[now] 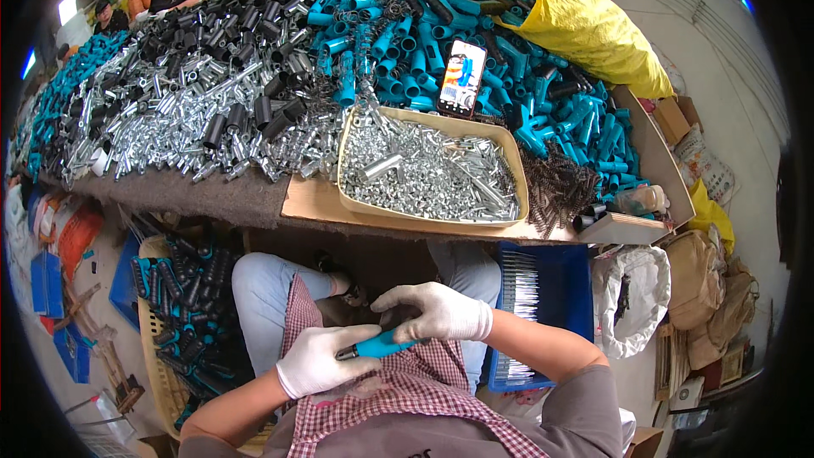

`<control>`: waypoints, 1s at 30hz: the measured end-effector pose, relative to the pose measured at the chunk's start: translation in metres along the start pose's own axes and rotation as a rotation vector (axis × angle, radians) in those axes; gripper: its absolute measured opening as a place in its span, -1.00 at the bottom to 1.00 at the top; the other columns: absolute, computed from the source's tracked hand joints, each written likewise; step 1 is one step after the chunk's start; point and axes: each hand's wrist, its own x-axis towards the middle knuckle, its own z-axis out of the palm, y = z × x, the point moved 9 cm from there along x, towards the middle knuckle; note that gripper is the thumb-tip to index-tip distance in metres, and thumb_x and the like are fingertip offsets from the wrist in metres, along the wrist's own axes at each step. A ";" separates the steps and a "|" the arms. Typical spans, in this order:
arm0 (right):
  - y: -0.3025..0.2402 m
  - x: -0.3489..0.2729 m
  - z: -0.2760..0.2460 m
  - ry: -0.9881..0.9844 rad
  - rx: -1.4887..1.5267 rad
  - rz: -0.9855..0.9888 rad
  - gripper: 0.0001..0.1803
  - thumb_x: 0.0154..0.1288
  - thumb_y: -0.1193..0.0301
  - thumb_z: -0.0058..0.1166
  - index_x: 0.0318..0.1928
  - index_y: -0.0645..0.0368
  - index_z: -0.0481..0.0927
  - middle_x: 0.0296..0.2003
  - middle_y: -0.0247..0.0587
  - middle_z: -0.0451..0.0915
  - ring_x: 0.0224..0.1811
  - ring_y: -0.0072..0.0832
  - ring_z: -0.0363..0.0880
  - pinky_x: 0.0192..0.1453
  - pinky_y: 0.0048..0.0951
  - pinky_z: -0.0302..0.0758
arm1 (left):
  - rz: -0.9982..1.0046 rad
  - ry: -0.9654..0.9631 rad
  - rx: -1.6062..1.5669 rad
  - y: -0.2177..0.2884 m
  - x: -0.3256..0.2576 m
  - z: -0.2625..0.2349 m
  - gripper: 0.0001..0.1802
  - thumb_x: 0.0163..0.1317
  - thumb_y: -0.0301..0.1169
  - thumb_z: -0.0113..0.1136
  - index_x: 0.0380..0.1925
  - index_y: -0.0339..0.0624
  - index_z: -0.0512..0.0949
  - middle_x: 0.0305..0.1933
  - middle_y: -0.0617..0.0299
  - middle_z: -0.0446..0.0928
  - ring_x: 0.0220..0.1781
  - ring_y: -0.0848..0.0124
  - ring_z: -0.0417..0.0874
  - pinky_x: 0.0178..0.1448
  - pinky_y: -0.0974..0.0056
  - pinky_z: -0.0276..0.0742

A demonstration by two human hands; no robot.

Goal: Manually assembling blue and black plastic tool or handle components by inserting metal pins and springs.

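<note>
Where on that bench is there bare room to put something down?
Two narrow patches: bare wooden board left of the tray, and brown cloth, perhaps sloping, along the front edge bordering the silver metal pieces. Behind the tray, blue tubes crowd around a phone.

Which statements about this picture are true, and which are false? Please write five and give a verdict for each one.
1. The left hand, in a white glove, holds a teal-blue cylindrical part with a black end. True.
2. The right hand is bare. False: it wears a white glove.
3. The cream shallow tray holds many small silvery metal pieces. True.
4. The upright rectangular smartphone has a dark, unlit screen. False: the screen is lit and shows a picture.
5. The pale yellow plastic basket, on the person's left, is filled with white cloth. False: it holds black and teal-blue elongated parts.
</note>
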 end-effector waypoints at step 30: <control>-0.038 -0.024 -0.183 0.606 -1.414 0.193 -0.83 0.05 0.32 0.25 -0.33 0.07 0.76 -0.26 0.00 0.66 -0.09 -0.07 0.64 0.06 -0.13 0.56 | 0.049 0.190 0.144 -0.011 0.002 -0.008 -0.49 0.02 -0.18 0.48 -0.01 -0.10 0.64 -0.31 0.04 0.68 -0.30 0.07 0.73 -0.22 0.12 0.64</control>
